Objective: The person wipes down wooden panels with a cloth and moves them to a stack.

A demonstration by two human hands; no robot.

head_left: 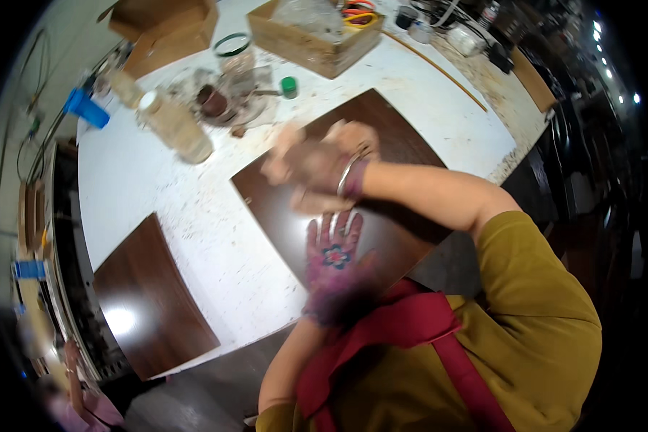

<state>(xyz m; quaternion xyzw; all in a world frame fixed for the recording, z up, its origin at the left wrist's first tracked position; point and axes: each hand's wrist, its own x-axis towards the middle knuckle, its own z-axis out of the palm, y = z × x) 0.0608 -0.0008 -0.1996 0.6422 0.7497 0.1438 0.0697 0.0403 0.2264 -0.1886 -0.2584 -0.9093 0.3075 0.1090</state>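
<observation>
Workshop bench (pixel 194 209), white and dusty, carries two dark panels. Left hand (pixel 333 252) lies flat, fingers spread, on the nearer panel (pixel 381 165); right hand (pixel 324 165), blurred, clutches a cloth (pixel 288 155) on it.

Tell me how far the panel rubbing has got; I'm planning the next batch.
Done: the side panel lies glossy, apart. In hand: left hand flat on the centre panel; right hand rubs it with a rag. Left: cannot tell how much of it.
</observation>
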